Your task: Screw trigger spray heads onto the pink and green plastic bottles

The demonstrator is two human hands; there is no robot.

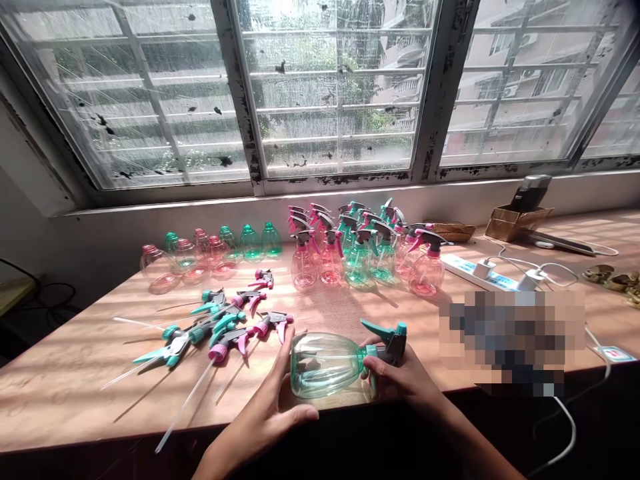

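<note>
A clear green spray bottle (pixel 325 363) lies on its side at the near edge of the wooden table (pixel 75 373). My left hand (pixel 267 410) cups the bottle's base, fingers curled round it. My right hand (pixel 397 380) grips the neck, where a teal and grey trigger sprayer head (pixel 390 333) sits on the bottle. To the left lies a pile of loose trigger heads (pixel 220 327), pink and teal, with long dip tubes.
Bottles with sprayers fitted (pixel 365 250) stand in a group at the back centre. Headless pink and green bottles (pixel 210 253) stand at the back left. A white power strip (pixel 480 273) with cables, a cardboard box (pixel 515 223) and a blurred patch lie to the right. Barred windows run behind.
</note>
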